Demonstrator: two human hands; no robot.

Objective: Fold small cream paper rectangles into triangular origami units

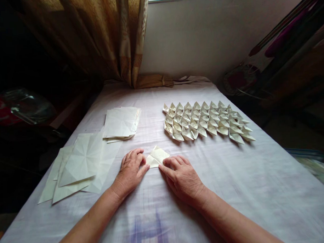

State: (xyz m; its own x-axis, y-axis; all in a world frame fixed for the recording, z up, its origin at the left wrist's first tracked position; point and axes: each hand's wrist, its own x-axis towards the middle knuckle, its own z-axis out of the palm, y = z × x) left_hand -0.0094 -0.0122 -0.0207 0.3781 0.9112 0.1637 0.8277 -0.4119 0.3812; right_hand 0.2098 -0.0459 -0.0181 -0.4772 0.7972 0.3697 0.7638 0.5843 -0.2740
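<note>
A small folded sheet of paper (158, 155) lies on the cloth in front of me, with a crease line crossing it. My left hand (131, 167) is at its left corner, thumb and fingertips closed around that edge. At the lower right side, my right hand (182, 175) pinches the paper, thumb at the bottom edge and fingers bent over the corner. Beyond the right hand stand rows of small folded paper boats (204, 121). To the left of the left hand lie loose creased sheets (82, 159), overlapping one another.
A neater stack of paper sheets (121, 122) lies behind the loose ones. The table is covered by a pale cloth (250, 203). A gold curtain (108, 38) hangs to the table's back edge, beside a white wall (196, 38). A clear plastic wrapping (28, 105) is at the far left.
</note>
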